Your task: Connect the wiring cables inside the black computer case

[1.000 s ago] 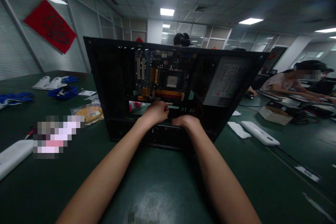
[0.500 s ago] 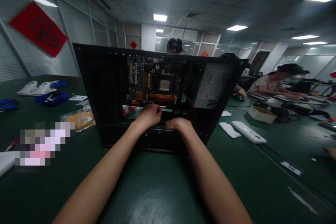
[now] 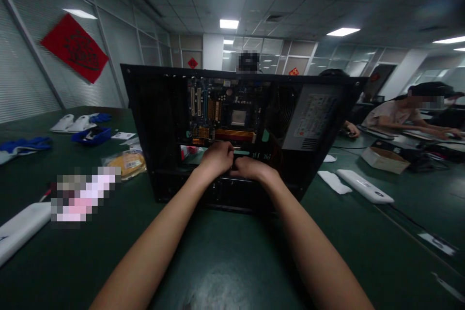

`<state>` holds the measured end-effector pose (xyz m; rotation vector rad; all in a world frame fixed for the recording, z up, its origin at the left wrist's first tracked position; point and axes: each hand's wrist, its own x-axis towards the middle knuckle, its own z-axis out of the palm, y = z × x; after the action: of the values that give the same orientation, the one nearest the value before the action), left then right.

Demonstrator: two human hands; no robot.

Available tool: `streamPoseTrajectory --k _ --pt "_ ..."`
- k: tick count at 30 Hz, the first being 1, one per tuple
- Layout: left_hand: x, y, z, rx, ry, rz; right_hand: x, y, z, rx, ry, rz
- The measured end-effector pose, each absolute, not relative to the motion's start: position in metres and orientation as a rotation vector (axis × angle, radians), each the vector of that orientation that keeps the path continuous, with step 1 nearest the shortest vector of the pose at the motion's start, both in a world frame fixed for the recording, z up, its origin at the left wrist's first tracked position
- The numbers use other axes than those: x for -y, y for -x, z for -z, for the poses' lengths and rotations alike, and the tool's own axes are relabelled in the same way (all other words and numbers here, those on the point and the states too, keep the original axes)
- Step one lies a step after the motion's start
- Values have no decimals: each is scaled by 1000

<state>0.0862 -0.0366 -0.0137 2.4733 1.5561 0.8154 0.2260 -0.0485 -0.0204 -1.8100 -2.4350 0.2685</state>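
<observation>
An open black computer case (image 3: 152,121) stands on the dark green table (image 3: 225,261) in front of me. Inside it I see a blue motherboard (image 3: 225,114) and a grey power supply (image 3: 312,116) at the right. Both my hands reach into the lower middle of the case, side by side and touching. My left hand (image 3: 217,156) is curled into a fist near the board's lower edge. My right hand (image 3: 252,168) is also closed, knuckles up. Whatever the fingers hold is hidden from me.
A packet with yellow contents (image 3: 127,162) lies left of the case, with blue and white gloves (image 3: 85,123) farther back. White flat devices (image 3: 365,186) lie to the right. Other people (image 3: 399,111) work at the table on the far right. A red banner (image 3: 74,48) hangs on the left wall.
My right hand has moved left until it meets my left hand inside the case. The camera view has shifted slightly.
</observation>
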Motion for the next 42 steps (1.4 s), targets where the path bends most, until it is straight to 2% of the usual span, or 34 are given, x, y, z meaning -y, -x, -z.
streamPoseTrajectory --k 3,8,14,28,34,42 --pt "37 -86 13 -1602 -2463 -835 49 -224 18 2479 1745 -265" --pt "34 -87 15 -1750 -2320 -783 51 -225 18 2237 1700 -296" --pt "33 -87 7 -1659 -2240 -1005 53 -227 16 1993 1532 -335" --pt "23 -77 5 -1417 -2128 -1393 49 -224 12 1837 1169 -358" --pt "22 -77 2 -1315 -2062 -1368 40 -226 10 1670 1237 -573" --pt "16 -72 6 -1138 -1866 -1616 41 -231 6 1644 1108 -785"
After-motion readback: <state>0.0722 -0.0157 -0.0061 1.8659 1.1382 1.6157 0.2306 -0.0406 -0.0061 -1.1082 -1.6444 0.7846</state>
